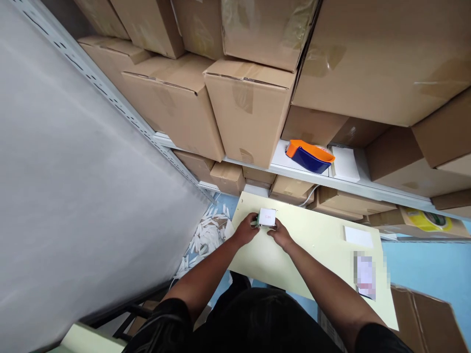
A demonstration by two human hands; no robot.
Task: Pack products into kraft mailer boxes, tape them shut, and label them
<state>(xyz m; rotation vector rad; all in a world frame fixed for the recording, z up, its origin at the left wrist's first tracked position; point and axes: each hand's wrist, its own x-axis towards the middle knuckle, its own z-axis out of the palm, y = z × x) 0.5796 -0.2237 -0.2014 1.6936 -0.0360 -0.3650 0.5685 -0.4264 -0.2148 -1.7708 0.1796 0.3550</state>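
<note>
A small white box (267, 216) with faint reddish marks on its top is held over the far left part of the pale yellow table (290, 262). My left hand (247, 230) grips its left side, where a bit of green shows by the fingers. On the opposite side, the fingers of my right hand (280, 233) press against the box. Both hands are closed on it, and the fingertips are partly hidden. Whether the box touches the tabletop I cannot tell.
A white stack (358, 236) and a blurred-out flat item (365, 275) lie on the table's right side. Behind, the shelf (353, 185) carries cardboard boxes (246, 108) and an orange-and-blue tape dispenser (311, 156). White paper scraps (209, 233) cover the floor at left, beside a grey wall.
</note>
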